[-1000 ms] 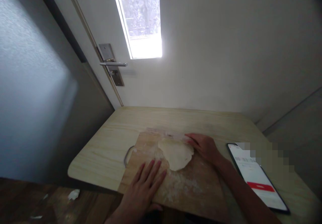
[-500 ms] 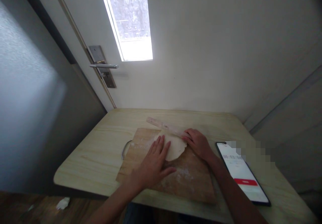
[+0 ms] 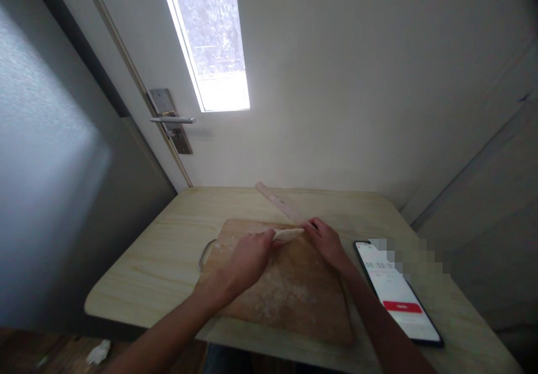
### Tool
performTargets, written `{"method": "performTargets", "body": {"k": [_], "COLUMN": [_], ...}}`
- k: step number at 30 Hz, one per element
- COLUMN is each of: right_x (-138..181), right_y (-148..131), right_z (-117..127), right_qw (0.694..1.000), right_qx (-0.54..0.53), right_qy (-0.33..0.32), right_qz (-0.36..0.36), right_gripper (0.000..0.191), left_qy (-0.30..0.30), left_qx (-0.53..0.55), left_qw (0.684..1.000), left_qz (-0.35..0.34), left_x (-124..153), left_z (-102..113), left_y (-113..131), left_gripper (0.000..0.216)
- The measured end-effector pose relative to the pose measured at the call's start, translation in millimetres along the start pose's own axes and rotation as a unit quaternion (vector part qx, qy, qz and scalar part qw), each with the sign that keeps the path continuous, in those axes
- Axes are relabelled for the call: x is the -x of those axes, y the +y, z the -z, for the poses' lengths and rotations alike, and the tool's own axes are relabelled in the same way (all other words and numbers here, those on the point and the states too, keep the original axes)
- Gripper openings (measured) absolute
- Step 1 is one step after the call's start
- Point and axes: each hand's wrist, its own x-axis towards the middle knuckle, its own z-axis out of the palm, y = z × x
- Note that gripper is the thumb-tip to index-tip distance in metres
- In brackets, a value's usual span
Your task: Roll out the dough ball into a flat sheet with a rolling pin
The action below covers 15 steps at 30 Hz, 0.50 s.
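A thin sheet of dough (image 3: 288, 234) shows as a pale, narrow strip between my hands, lifted at the far part of the wooden cutting board (image 3: 294, 306). My left hand (image 3: 253, 253) is closed on the dough's left side. Fingers of my right hand (image 3: 323, 242) wrap the near end of a pale rolling pin (image 3: 277, 200), which slants away to the far left over the table. The dough's right end meets my right fingers; whether they also pinch it I cannot tell. White flour is scattered over the board.
The board lies on a light wood table (image 3: 155, 262) and has a metal handle (image 3: 202, 255) at its left. A phone (image 3: 399, 292) with a lit timer screen lies to the right. Behind the table stands a white door with a lever handle (image 3: 172, 120).
My left hand has gone from lying flat on the spread dough to gripping it, and the dough has been raised and turned edge-on. The rolling pin has swung farther from the board.
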Motion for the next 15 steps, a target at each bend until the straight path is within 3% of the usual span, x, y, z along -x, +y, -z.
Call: {"method": "performTargets", "body": {"k": [3, 5, 8, 11, 15], "right_x": [-2, -4, -5, -6, -3], "right_y": [5, 8, 11, 13, 9], "right_z": [-4, -5, -6, -6, -7], "right_qw": [0.996, 0.993, 0.989, 0.988, 0.99], "right_qx": [-0.076, -0.093, -0.112, -0.114, -0.099], "right_qy": [0.04, 0.06, 0.083, 0.091, 0.086], "right_qz": [-0.037, -0.044, -0.05, -0.052, -0.047], "right_gripper": [0.034, 0.037, 0.04, 0.04, 0.038], "left_qy": [0.059, 0.073, 0.054, 0.023, -0.007], "left_qx": [0.198, 0.346, 0.506, 0.554, 0.592], "left_qw": [0.977, 0.929, 0.844, 0.808, 0.774], "left_qz": [0.061, 0.108, 0.168, 0.197, 0.226], "left_x": [4, 7, 12, 19, 27], "left_z": [18, 13, -10, -33, -44], "left_y": [-5, -8, -11, -14, -22], "left_gripper": [0.036, 0.039, 0.036, 0.038, 0.05]}}
